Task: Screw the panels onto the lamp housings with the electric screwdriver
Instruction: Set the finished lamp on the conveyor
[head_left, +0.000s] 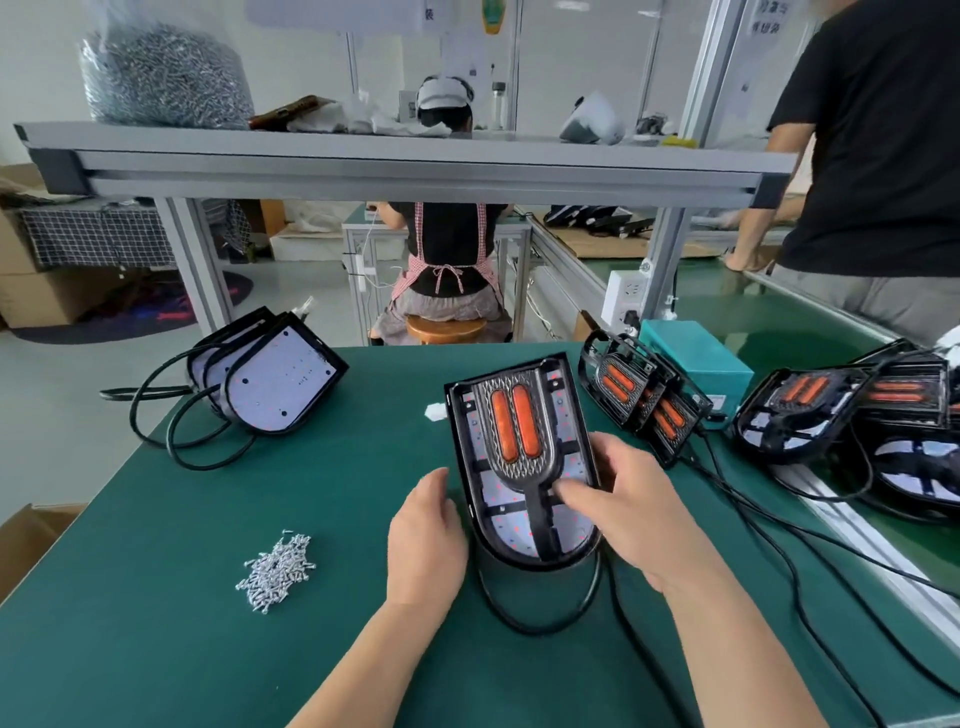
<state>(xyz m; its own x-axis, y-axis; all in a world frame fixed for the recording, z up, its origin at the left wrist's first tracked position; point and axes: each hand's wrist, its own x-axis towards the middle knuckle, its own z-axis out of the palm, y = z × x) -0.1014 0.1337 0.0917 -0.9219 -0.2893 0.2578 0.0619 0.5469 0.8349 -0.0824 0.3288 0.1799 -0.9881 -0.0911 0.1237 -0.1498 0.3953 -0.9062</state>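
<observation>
— Head camera: where's the lamp?
— Mid-bench on the green table mat (182, 649): a black round-ended plastic lamp housing (470, 499), tilted, with its grey textured panel with two orange strips (514, 423) facing up.
— The hands?
— The left hand (426, 535) grips its left edge; the right hand (628, 509) clasps the right, thumb on the panel. Loose silver screws (275, 571) lie to the left.

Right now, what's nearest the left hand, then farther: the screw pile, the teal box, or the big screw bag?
1. Screw pile, just left of the left hand.
2. Teal box, back right.
3. Big screw bag, top shelf, far left.
</observation>
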